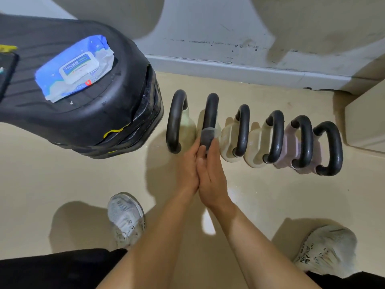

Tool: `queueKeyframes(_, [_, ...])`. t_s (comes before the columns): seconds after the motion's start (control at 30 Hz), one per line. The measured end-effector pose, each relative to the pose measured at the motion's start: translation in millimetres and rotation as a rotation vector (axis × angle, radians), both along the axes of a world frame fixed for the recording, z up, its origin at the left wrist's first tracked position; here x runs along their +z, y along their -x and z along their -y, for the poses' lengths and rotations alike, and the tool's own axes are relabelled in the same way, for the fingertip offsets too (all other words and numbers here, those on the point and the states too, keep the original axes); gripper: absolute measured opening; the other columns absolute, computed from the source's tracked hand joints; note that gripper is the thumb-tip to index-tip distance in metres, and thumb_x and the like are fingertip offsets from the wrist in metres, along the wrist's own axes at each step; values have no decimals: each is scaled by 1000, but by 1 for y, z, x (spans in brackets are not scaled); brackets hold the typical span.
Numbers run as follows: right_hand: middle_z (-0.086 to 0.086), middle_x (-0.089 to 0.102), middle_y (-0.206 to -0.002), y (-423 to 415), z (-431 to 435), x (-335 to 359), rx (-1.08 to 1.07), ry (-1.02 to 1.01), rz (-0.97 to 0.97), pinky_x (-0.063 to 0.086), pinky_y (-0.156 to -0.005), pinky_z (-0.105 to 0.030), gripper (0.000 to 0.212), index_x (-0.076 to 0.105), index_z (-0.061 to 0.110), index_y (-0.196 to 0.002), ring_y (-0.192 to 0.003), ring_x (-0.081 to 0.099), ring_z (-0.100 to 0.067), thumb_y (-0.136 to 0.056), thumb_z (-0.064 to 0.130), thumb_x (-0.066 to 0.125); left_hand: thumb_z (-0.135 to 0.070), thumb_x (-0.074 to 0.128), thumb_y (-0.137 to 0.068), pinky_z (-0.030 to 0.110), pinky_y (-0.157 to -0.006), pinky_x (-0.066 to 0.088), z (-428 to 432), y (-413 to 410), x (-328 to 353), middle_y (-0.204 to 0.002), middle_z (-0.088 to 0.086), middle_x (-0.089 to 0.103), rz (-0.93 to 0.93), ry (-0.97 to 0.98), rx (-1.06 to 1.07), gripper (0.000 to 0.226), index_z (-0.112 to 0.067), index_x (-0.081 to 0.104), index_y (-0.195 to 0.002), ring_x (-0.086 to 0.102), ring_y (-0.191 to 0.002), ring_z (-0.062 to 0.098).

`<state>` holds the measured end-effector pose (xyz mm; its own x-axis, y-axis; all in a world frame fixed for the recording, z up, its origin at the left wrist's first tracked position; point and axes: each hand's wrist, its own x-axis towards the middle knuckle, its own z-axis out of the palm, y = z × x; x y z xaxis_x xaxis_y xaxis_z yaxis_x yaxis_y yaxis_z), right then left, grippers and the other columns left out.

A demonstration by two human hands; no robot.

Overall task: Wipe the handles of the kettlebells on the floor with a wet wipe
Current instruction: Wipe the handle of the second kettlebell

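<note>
Beige floor meets a grey wall, and six kettlebells stand in a row near that wall. Both hands, left hand and right hand, are pressed together and clamped on the wipe, which wraps the second handle from the left. A wipes pack lies on the black bench.
</note>
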<state>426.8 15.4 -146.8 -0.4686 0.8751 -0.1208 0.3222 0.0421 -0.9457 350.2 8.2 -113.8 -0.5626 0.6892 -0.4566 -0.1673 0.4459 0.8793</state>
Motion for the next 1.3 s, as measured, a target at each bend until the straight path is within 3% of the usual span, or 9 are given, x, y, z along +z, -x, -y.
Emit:
queueKeyframes(0.2, [-11,15,-172,-18,0,-38,168,-173,146,24,-126,-47,78,1,3,-164,-158,20,-22,-106,47,31,-40,41,-100,39,-88,54,18,3,-49,-108,-2,68,-559,19,-284,32,-31,60,-124,64,-102,19])
queueKeyframes(0.43, [1,14,-173,-20,-2,-36,155,-53,113,20,-128,-48,78,3,15,-165,-160,12,-12,-104,47,39,-23,56,-98,7,-74,37,19,15,-53,-99,-9,59,-620,73,-370,15,-18,68,-106,58,-93,11])
queueKeyframes(0.63, [26,22,-166,-13,-5,7,94,190,-39,25,-119,-16,85,-1,35,-162,-148,24,14,-90,56,39,-39,52,-100,25,-61,44,6,8,-32,-76,-9,63,-596,-11,-265,24,-28,60,-80,58,-69,9])
queueKeyframes(0.77, [4,17,-173,8,-28,15,17,220,-101,18,-130,-43,81,9,30,-164,-159,14,-11,-93,58,35,-42,43,-104,13,-53,37,-31,14,-8,-62,-6,59,-543,83,-276,40,-20,61,-76,55,-56,4])
queueKeyframes(0.87, [8,37,-162,21,-52,24,-4,262,-121,33,-122,-48,52,30,60,-146,-151,35,-12,-95,66,34,-45,38,-106,11,-47,35,-65,34,2,-57,-4,58,-473,189,-362,52,-17,59,-67,53,-49,5])
queueKeyframes(0.93, [6,47,-152,28,-69,32,-31,276,-155,40,-113,-38,35,40,71,-125,-138,48,-8,-90,68,33,-44,36,-106,22,-51,37,-91,47,2,-59,0,58,-405,265,-411,53,-13,58,-69,56,-55,15])
queueKeyframes(1.1, [10,3,-174,43,-111,28,0,274,-182,17,-123,-28,85,11,28,-165,-147,13,6,-90,65,27,-19,37,-107,31,-74,43,-142,64,13,-102,16,67,-445,398,-568,30,-1,61,-114,61,-103,31])
queueKeyframes(1.2, [2,30,-169,53,-137,18,-64,380,-169,26,-123,-32,89,24,24,-163,-149,30,-3,-89,72,27,-24,42,-106,29,-74,50,-165,69,23,-111,18,65,-402,491,-641,29,-5,64,-105,65,-100,28])
queueKeyframes(1.3, [-3,71,-124,61,-165,15,-172,449,-68,45,-103,-28,74,64,20,-130,-114,65,-10,-101,70,20,-32,37,-107,35,-89,53,-183,70,31,-102,12,63,-390,539,-640,40,-1,63,-106,66,-97,30])
